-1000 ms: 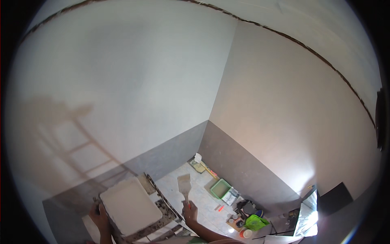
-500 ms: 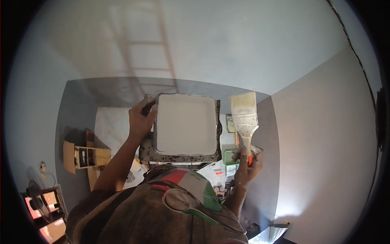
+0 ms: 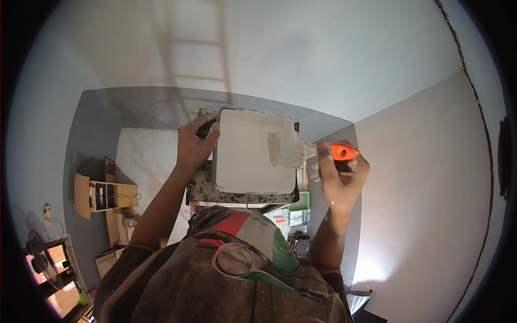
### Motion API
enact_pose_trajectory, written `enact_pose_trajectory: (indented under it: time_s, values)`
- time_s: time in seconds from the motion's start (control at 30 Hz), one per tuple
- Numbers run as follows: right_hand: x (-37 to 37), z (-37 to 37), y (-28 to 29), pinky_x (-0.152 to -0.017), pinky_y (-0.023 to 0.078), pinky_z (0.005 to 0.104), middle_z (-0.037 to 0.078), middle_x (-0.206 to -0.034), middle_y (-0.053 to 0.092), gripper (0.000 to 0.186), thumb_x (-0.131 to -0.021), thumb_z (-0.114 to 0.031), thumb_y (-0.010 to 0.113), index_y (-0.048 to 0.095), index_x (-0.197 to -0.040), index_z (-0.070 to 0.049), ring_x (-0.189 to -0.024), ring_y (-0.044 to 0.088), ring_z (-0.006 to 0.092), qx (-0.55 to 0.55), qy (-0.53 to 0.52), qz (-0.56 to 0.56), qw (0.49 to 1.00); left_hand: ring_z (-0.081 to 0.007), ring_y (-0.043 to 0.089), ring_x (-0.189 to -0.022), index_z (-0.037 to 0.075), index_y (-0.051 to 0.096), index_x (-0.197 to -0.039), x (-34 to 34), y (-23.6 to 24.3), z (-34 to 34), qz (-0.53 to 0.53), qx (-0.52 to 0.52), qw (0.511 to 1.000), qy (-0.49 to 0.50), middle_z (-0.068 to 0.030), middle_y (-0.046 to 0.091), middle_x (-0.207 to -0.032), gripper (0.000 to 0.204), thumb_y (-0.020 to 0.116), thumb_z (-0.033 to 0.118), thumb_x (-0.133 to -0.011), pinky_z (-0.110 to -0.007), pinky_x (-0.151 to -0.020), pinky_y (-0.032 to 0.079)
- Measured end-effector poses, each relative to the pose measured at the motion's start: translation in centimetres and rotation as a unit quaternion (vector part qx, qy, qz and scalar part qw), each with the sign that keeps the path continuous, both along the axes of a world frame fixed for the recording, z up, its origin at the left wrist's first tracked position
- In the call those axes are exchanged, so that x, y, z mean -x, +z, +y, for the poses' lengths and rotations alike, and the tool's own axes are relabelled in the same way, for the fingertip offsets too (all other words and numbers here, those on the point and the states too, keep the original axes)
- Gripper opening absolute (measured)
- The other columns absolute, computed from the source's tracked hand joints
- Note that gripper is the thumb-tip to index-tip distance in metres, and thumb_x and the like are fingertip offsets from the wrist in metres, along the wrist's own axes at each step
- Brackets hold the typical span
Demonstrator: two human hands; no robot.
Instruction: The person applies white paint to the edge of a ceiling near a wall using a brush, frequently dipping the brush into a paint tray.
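Note:
A square container [image 3: 216, 172] full of off-white paint [image 3: 242, 156] sits on a dark, paint-spattered board [image 3: 237, 198] in front of my chest. My left hand [image 3: 196, 141] grips its left rim near the far corner, thumb on the edge. In my right hand [image 3: 343, 175] is a wide paintbrush [image 3: 291, 149], held by its handle with the orange end pointing right. The brush lies nearly level across the container's right rim, its bristles at the paint; how deep they dip I cannot tell.
Walls, pale above a dark grey band [image 3: 102, 116], surround me; a ladder's shadow falls on the far one. Well below, a cabinet [image 3: 110, 195] with an open door stands left on the tiled floor [image 3: 148, 156]. A green crate [image 3: 299, 202] is below right. A fan [image 3: 40, 258] shows lower left.
My right hand has turned the upright brush leftward and brought its bristles over the paint. My left hand keeps its grip on the container, and the view has shifted slightly.

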State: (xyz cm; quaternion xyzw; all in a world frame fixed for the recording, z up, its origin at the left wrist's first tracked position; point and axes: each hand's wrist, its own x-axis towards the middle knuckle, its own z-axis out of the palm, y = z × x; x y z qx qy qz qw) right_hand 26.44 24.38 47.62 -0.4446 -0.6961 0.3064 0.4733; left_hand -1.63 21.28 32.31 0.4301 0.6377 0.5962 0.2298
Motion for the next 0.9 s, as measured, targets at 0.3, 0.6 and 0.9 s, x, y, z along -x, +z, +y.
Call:
enact_pose_trajectory:
  time_s: [0.3,0.6,0.9]
  values:
    - [4.0,2.8,-2.6,-0.048,0.034,0.0249,0.002,-0.052,0.045,0.022,-0.082,-0.009,0.077,0.058,-0.074,-0.002,-0.048,0.036,0.0080,-0.013,0.010,-0.151,0.988,-0.0159,0.074,-0.086,-0.005,0.073,-0.113,-0.2,0.4,-0.4,-0.015,0.011,1.000,0.009,-0.0166,0.078,-0.095,0.031,0.073,0.015,-0.090,-0.030,-0.082,0.057]
    - [4.0,3.1,-4.6,-0.050,0.040,0.0291,0.008,-0.062,0.061,0.017,-0.086,-0.012,0.076,0.068,-0.092,0.002,-0.049,0.047,0.0093,0.035,0.074,-0.164,0.983,-0.0120,0.069,-0.089,-0.007,0.072,-0.115,-0.2,0.4,-0.4,-0.026,0.026,0.999,-0.009,-0.0109,0.076,-0.098,0.028,0.068,0.013,-0.096,-0.028,-0.082,0.055]
    - [1.3,2.9,-4.4,-0.053,0.046,0.0242,0.005,-0.069,0.067,0.011,-0.090,-0.004,0.076,0.069,-0.093,0.004,-0.055,0.058,0.0090,-0.035,0.030,-0.011,0.999,-0.0132,0.071,-0.085,-0.007,0.073,-0.112,-0.4,0.0,-0.2,-0.040,0.009,0.999,0.010,-0.0133,0.077,-0.094,0.030,0.072,0.015,-0.092,-0.030,-0.080,0.057]
